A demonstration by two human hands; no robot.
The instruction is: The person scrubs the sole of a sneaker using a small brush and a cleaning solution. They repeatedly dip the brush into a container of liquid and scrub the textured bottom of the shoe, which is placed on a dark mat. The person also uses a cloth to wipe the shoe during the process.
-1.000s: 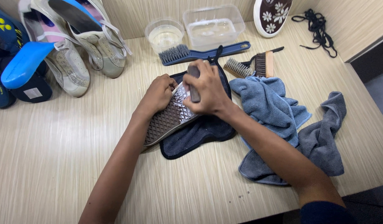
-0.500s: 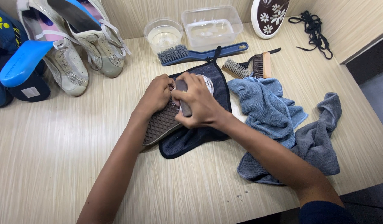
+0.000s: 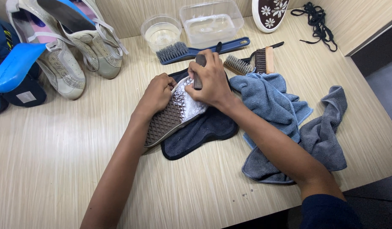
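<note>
The shoe (image 3: 174,113) lay sole-up on a dark mat (image 3: 204,133) near the counter (image 3: 51,169) middle. The left hand (image 3: 157,94) had its fingers clamped on the shoe's edge; the right hand (image 3: 209,80) had its fingers wrapped tight around a small dark-handled brush (image 3: 199,73) pressed to the wet, soapy toe end. Scrubbing well likely needed short strokes along the tread grooves, with the left grip kept firm. Beside lay a blue cloth (image 3: 268,99) and a grey cloth (image 3: 327,131). Farther off stood 2 clear tubs (image 3: 210,21) and a blue brush (image 3: 183,50). Compared with 0.5 s ago, the right hand had shifted toward the toe.
</note>
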